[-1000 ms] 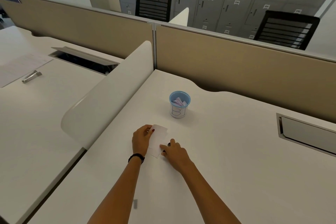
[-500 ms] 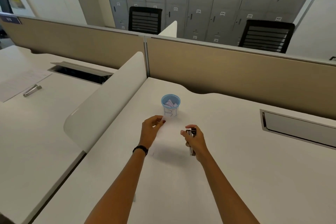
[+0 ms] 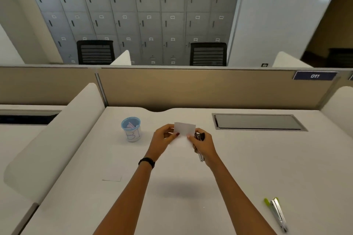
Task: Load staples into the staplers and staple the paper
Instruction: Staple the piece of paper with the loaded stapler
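Observation:
Above the white desk (image 3: 191, 196) both hands hold up a small white paper (image 3: 184, 129). My left hand (image 3: 164, 139) pinches its left edge. My right hand (image 3: 203, 144) touches the paper's right edge with the thumb while gripping a dark, metal stapler (image 3: 200, 155), whose tail sticks out below the palm. A second stapler (image 3: 278, 213), silver with a yellow-green part, lies opened out on the desk at the lower right. Another white sheet (image 3: 112, 177) lies flat on the desk at the left.
A blue-rimmed cup (image 3: 131, 129) holding small pinkish pieces stands left of my hands. A closed cable hatch (image 3: 257, 121) is set into the desk at the right. Beige partition (image 3: 191, 87) closes the far side; white curved dividers (image 3: 51, 139) flank the desk.
The paper has come up off the desk and both hands now hold it in the air. My right hand picked up the dark stapler. The view swung right, revealing the second stapler.

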`<state>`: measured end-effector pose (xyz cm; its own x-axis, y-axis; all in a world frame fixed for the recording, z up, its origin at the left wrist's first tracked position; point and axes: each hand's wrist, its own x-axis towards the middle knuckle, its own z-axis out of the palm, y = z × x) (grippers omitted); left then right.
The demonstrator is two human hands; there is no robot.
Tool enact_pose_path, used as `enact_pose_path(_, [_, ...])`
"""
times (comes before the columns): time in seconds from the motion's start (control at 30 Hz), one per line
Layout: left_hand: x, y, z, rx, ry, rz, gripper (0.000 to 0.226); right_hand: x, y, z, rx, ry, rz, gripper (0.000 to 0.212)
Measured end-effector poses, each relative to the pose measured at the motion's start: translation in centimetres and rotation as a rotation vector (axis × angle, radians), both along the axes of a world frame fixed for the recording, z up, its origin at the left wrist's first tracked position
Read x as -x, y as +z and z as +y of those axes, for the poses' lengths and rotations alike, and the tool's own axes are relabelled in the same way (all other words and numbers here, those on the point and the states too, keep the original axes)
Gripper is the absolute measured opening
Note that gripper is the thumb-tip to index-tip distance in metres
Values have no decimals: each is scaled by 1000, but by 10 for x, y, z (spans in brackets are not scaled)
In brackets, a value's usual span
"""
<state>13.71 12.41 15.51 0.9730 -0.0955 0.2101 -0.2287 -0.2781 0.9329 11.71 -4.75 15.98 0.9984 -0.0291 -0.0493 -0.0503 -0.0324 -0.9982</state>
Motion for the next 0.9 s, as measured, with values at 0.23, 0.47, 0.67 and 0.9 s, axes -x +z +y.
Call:
enact_pose_path(0.23, [24,8,-48,80,-98,27,16,30,18,-50,19,-33,-75,15])
enact_pose_path(0.47, [48,22,-79,147,-131,-31,13,53,30,-82,24,-62,-165,27])
enact_pose_path(0.67, [64,30,-90,165,-117,0,31,63,33,-90,33,-103,-209,35])
enact_pose_path(0.9, [78,35,-89,211,-67,48,41,69,39,-86,45,-94,-264,37])
